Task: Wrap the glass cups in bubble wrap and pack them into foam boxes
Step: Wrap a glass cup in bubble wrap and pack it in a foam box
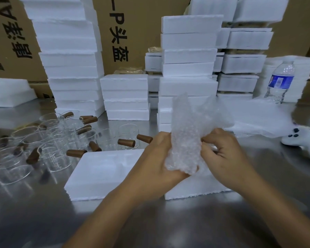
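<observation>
A bundle of bubble wrap (185, 138) stands upright between both hands, above the open foam box (100, 170). My left hand (157, 158) grips the bundle from the left and below. My right hand (222, 151) pinches the wrap's right edge. Whatever lies inside the wrap is hidden. Several clear glass cups (55, 149) with brown wooden handles (126, 142) lie scattered on the metal table at the left. A second foam piece (193, 188) lies under my right wrist.
Tall stacks of white foam boxes (188, 56) fill the back, in front of cardboard cartons (120, 33). A water bottle (280, 83) stands at the back right. A sheet of bubble wrap (258, 119) and a white controller (301, 138) lie at the right.
</observation>
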Demonstrator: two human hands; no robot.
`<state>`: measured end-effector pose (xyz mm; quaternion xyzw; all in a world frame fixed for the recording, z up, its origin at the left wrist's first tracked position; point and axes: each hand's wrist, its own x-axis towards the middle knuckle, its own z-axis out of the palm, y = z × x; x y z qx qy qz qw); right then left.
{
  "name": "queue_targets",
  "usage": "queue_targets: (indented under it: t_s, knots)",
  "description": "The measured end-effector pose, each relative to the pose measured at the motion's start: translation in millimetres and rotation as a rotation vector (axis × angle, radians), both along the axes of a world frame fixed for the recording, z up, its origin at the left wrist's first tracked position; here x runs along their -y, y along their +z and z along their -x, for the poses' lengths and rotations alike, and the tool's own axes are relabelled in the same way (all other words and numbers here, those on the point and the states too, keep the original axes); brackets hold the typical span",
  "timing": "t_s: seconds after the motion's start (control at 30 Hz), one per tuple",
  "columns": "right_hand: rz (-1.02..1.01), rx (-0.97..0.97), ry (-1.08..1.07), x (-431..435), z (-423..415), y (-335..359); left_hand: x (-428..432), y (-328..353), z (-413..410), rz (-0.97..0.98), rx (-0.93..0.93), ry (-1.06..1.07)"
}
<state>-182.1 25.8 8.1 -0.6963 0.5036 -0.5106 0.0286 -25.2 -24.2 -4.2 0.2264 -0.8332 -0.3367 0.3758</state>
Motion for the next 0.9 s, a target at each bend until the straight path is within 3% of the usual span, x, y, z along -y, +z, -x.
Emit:
queue_targets:
  t_s: [0.1,0.17,0.27,0.47,0.57,0.77,0.9]
  knots:
    - [-0.039,0.302,0.043,2.0,0.5,-3.8,1.8,-0.8,-1.7,0.02,-0.006,0.059]
    - [-0.015,0.355,0.091,1.1,1.3,-3.0,1.1,1.8,-1.9,0.023,-0.029,0.079]
    - [0.027,0.235,0.098,-2.4,-2.2,0.5,2.1,2.6,-3.0,0.014,-0.049,0.096]
    - [0.279,-0.219,-0.127,-3.8,-6.3,-2.0,1.7,5.8,0.2,0.011,-0.01,0.087]
    - [0.34,-0.281,-0.202,-0.5,-9.4,-4.1,0.7,4.8,1.1,0.024,-0.006,0.079]
    - [0.115,0.28,-0.138,-7.4,-13.7,3.1,-5.1,4.3,-2.8,0.129,0.027,0.055]
    - [0.095,0.388,-0.094,-6.9,-11.3,5.9,-6.9,3.7,-2.2,0.173,0.017,0.059]
